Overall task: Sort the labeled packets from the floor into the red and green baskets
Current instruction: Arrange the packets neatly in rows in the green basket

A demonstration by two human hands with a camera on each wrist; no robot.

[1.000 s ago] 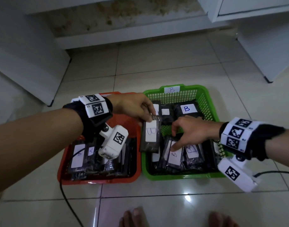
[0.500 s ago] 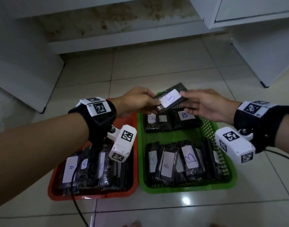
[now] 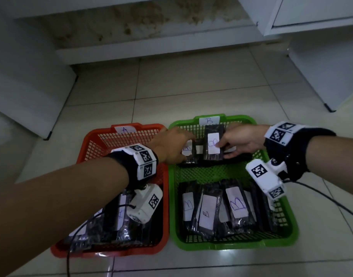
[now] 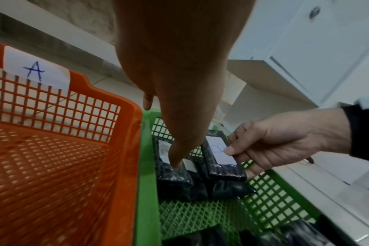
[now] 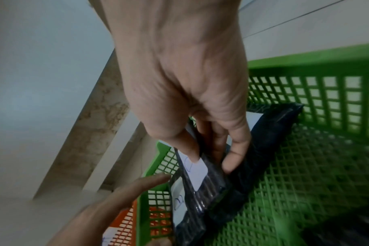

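Note:
My right hand (image 3: 224, 149) pinches a dark packet (image 3: 213, 145) with a white B label, thumb on the label and fingers beneath, low over the far end of the green basket (image 3: 231, 244) marked B. The right wrist view shows that packet (image 5: 202, 173) tilted above other packets. My left hand (image 3: 177, 148) reaches over the red basket (image 3: 147, 126) marked A. One straight finger (image 4: 176, 159) presses a neighbouring packet (image 4: 175, 179) in the green basket. Several B packets (image 3: 207, 208) fill its near end, and several packets (image 3: 103, 226) lie in the red basket.
The two baskets stand side by side on a tiled floor (image 3: 191, 92). White cabinets (image 3: 27, 92) flank the spot on the left and right, with a stained ledge (image 3: 151, 47) behind. Black cables (image 3: 331, 202) trail from both wrists across the floor.
The packet, held between both hands above the baskets, has come down into the far end of the green basket in my right hand. My left hand let go and now touches a neighbouring packet.

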